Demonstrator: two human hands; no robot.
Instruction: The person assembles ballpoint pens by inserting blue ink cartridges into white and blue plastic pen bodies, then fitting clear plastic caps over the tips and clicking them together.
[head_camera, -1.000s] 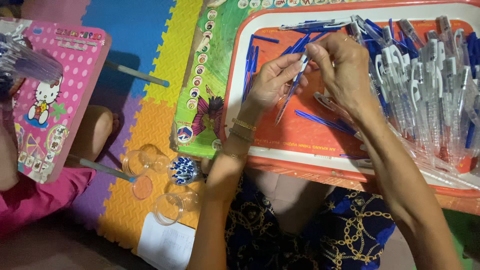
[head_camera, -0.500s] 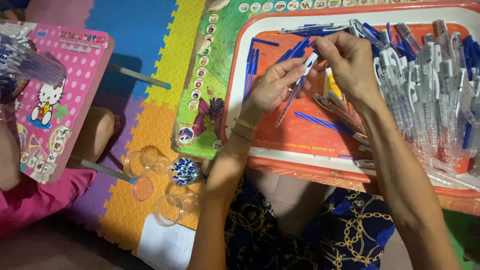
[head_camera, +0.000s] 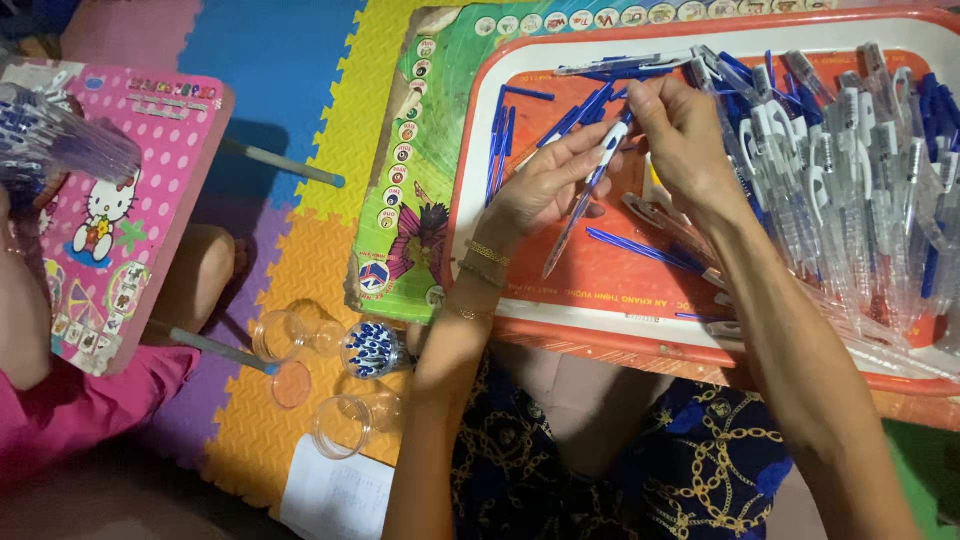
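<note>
Over an orange tray (head_camera: 600, 335) with a white rim, my left hand (head_camera: 545, 185) holds a clear pen barrel (head_camera: 587, 195) that slants down to the left. My right hand (head_camera: 685, 135) pinches the barrel's upper end, where a blue piece shows. Loose blue refills (head_camera: 640, 250) lie on the tray under and behind both hands. A heap of clear pens with blue parts (head_camera: 850, 170) fills the tray's right side, just right of my right hand. Gold bangles circle my left wrist.
Small clear plastic cups (head_camera: 340, 420), one holding blue caps (head_camera: 372, 350), stand on the coloured foam floor mat (head_camera: 300, 260) left of my lap. Another person in pink (head_camera: 60, 420) sits at far left with a pink board (head_camera: 110, 220) and a bundle of pens (head_camera: 60, 140).
Both hands have shifted slightly up and right over the tray. The pen barrel now tilts more steeply, with my right hand gripping its upper end.
</note>
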